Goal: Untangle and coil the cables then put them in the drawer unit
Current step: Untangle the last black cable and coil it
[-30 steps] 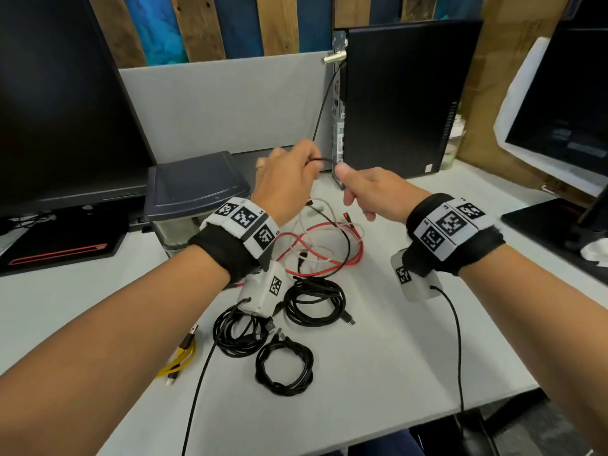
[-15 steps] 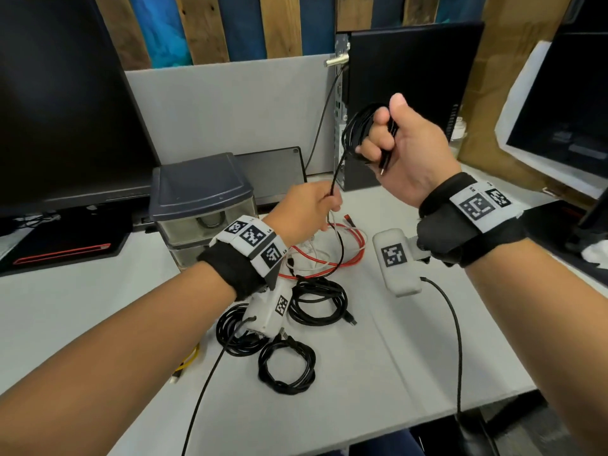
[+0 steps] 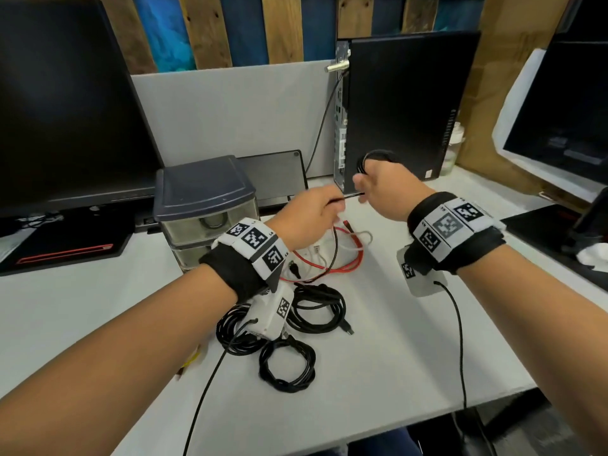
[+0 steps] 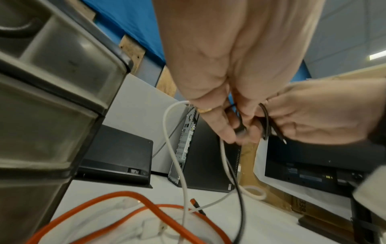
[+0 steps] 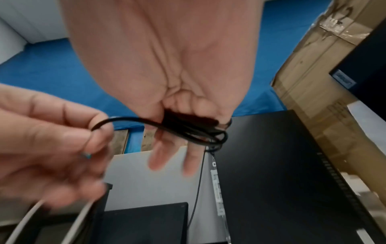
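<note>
Meanwhile, three black coils [image 3: 286,363] lie finished on the desk [image 3: 394,357]; right hand [image 3: 388,189] grips loops of a fourth black cable [image 5: 194,130], left hand [image 3: 306,218] pinches its free length; red cable [image 3: 345,261] remains tangled.

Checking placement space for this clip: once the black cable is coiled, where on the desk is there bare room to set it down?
Bare desk lies right of the three coiled black cables, between them and the right forearm. Another bare stretch, left of the drawer unit, runs to the near edge. Crowded: the red and white cable tangle under both hands.
</note>
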Motion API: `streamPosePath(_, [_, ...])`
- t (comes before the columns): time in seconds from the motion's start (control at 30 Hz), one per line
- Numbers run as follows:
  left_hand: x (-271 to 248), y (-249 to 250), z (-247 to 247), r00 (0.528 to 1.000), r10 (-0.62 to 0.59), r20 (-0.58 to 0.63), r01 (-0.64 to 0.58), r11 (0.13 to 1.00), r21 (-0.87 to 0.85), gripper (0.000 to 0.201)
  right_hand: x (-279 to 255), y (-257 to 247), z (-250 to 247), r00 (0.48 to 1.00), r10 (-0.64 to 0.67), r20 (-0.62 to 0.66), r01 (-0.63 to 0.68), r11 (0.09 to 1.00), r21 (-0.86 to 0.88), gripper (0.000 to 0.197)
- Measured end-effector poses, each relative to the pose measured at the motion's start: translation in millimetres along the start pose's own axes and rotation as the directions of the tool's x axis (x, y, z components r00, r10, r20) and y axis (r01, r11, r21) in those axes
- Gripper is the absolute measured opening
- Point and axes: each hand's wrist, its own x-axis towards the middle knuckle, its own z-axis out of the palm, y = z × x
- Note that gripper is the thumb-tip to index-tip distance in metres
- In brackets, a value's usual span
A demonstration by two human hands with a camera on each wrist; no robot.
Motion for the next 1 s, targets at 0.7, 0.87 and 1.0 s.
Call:
streamPosePath(0.7, [0, -11, 4, 0.977, -0.142, 0.161, 0.164, 0.977, -0.134, 0.019, -4, -20, -35, 0.998, 0.015, -0.067, 0.068, -0.120, 0.990, 0.035])
streamPosePath(0.87, [-7, -7, 11, 0.923, -0.083, 0.375, 0.068, 0.996, 0.055, 0.009, 2, -15, -23, 0.973, 0.152, -0.171, 0.152, 0.128, 0.980, 0.016])
streamPosePath(1.0, [-9, 5, -1, 0.924, -0.015, 0.381, 0.019, 1.000, -0.008, 0.013, 4, -5, -11, 0.953, 0.066, -0.295, 0.095, 0.861, 0.499, 0.027])
